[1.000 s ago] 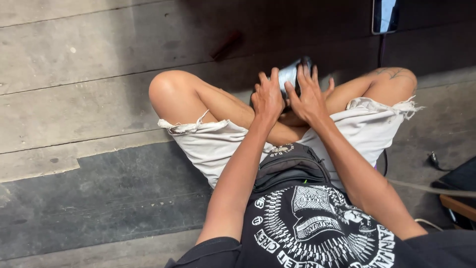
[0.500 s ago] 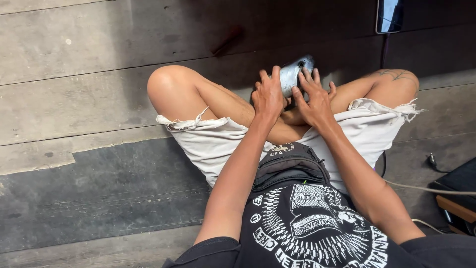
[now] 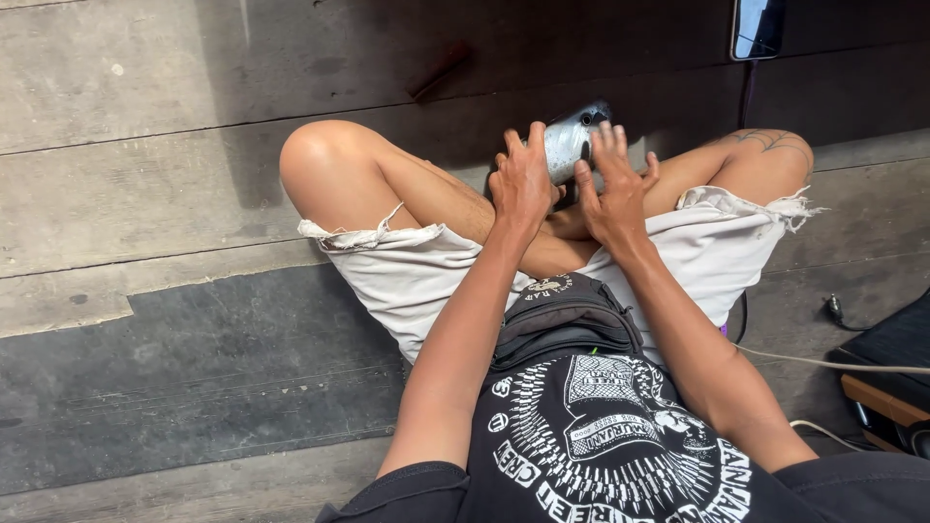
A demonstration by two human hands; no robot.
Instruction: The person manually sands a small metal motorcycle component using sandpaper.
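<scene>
I sit cross-legged on a wooden plank floor [image 3: 145,194] in pale frayed shorts. A silvery metal object [image 3: 570,141] with a dark end rests above my crossed legs. My left hand [image 3: 521,184] grips its left side, fingers curled around it. On the object's right side lies my right hand [image 3: 616,190], its fingers spread and the fingertips touching the metal. A black waist bag [image 3: 562,315] lies across my lap, below both hands. The lower part of the object is hidden behind my hands.
A phone [image 3: 758,27] stands at the top right edge with a dark cable running down from it. A small reddish stick [image 3: 441,70] lies on the planks beyond my knees. Cables and a dark case [image 3: 896,349] sit at the right.
Both hands and the metal object have shifted slightly; the right hand's fingers have spread wider over the object. My legs stay crossed.
</scene>
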